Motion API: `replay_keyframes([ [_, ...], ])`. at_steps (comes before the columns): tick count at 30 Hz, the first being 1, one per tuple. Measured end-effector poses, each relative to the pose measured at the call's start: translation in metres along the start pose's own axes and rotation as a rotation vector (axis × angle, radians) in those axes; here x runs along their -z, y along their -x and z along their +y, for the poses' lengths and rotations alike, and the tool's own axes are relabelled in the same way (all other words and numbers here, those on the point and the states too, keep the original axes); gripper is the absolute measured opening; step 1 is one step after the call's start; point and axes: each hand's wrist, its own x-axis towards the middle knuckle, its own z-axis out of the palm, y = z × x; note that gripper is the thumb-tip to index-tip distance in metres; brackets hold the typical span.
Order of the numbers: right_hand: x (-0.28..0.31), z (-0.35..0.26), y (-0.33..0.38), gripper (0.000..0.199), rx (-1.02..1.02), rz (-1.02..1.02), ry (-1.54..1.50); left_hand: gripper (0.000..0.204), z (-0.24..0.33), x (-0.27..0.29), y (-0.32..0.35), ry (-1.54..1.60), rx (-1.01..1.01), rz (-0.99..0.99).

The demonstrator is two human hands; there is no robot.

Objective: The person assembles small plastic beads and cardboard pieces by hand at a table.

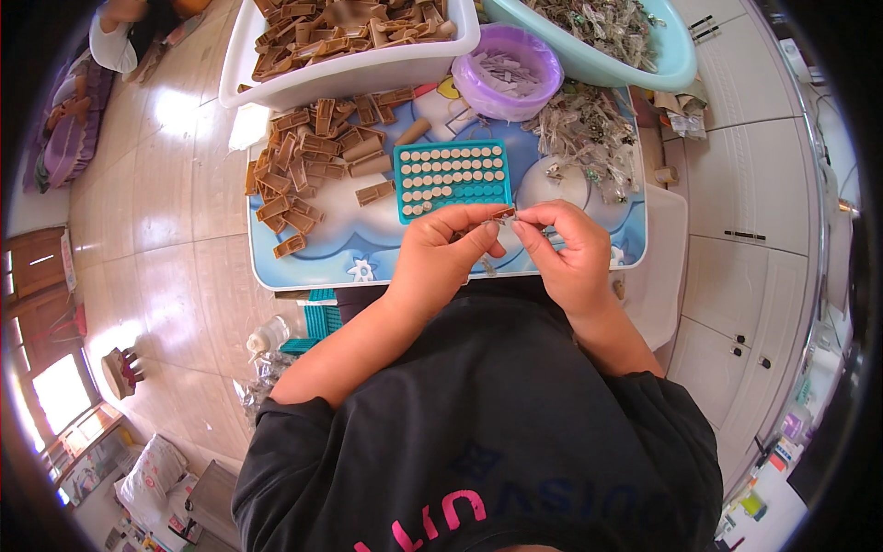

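Just past the table's near edge, my left hand [440,250] pinches a small brown piece [503,212] between thumb and fingers. My right hand [568,250] meets it there, thumb and forefinger pressed together on something too small to make out. A bit of clear wrapping [487,267] hangs below the left fingers. Right beyond the hands lies a teal tray [398,184] with rows of round cream pieces [453,166]; several slots in its nearer right part hold none. Hollow brown plastic pieces [313,147] are heaped to the tray's left.
A white tub [340,69] of brown pieces, a purple basin [506,97] of pale strips and a light-blue basin [685,69] of clear-wrapped parts line the far side. More wrapped parts [589,133] lie on the blue patterned table [322,262]. Teal trays [322,320] and a bottle [267,339] are below left.
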Motion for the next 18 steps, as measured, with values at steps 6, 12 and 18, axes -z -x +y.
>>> replay_keyframes([
  [6, -0.0018, -0.0020, -0.0056, 0.015, 0.303, 0.039, 0.246, 0.024, -0.0043, -0.0041, 0.0027, -0.174, -0.217, 0.026],
  [12, -0.0061, -0.0021, -0.0057, 0.016, 0.361, 0.002, 0.286, 0.028, -0.0094, -0.0032, 0.0023, -0.272, -0.310, 0.089],
  [18, -0.0081, -0.0008, -0.0069, 0.017, 0.332, 0.022, 0.318, 0.024, -0.0070, -0.0056, 0.0046, -0.342, -0.317, 0.102],
])
